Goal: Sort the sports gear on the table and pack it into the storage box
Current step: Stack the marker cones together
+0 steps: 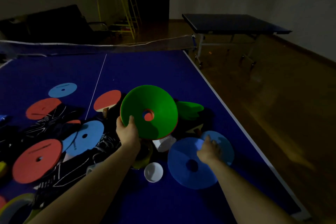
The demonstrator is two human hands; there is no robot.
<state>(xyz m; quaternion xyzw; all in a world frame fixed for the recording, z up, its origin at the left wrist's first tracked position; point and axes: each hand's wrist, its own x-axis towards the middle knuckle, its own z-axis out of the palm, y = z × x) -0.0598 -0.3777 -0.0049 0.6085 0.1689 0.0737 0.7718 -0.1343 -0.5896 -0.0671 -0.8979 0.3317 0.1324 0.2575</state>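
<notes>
Green cone: a green cone (149, 112) is up in the air over the tabletop (145, 71), tipped so its hollow side faces the camera. Red shows through its middle hole and along its lower edge, so a red one sits under it.
Left hand: the left hand (128, 131) holds the green cone by its lower left edge, thumb on the inside, fingers curled behind.
Right hand: the right hand (209, 149) reaches down onto a blue cone (190, 163) near the right edge of the tabletop. Its fingers are bent over the far rim of the cone. A second blue cone (221, 143) lies just behind, partly under the first.
White cup: a white cup (153, 172) stands just left of the blue cone.
Flat discs: red discs (37, 161) and light blue discs (84, 138) lie on the left, on top of dark cloth with white lines (54, 122).
Paddle: a red paddle (107, 102) lies near the white middle line.
Green thing: a floppy green thing (189, 110) lies behind the held cone.
Net: a net (91, 47) runs across the far side.
Storage box: I cannot see it.
</notes>
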